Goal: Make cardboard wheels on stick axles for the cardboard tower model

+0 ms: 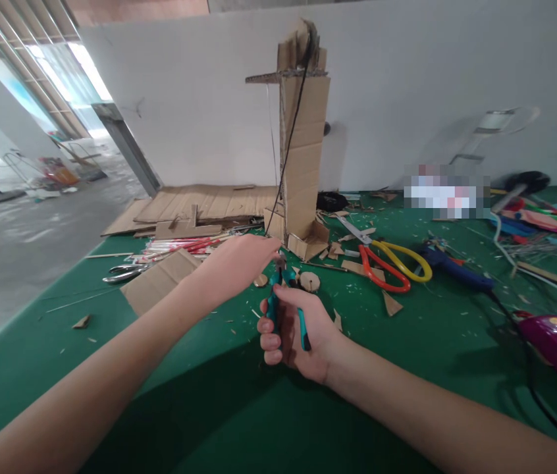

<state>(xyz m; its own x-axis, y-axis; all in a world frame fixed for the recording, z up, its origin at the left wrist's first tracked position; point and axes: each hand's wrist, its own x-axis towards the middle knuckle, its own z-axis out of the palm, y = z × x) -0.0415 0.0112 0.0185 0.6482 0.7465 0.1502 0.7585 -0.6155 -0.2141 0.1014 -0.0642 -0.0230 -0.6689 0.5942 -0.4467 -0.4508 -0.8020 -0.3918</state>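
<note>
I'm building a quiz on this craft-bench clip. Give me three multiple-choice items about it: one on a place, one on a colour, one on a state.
1. Where does the cardboard tower stand?
A. On the green table, near the white wall
B. On the floor
C. In the left hand

2. What colours are the handles of the scissors right of the tower?
A. Blue and white
B. Orange and yellow
C. Both black

3. What is the right hand doing?
A. Lying flat and empty
B. Gripping teal-handled pliers
C. Holding the glue gun

Answers: 1 A, its base sits on the green surface before the wall. 2 B, one loop is orange, the other yellow. 3 B, its fingers wrap the teal handles while the left hand reaches to the tool's tip.
</note>
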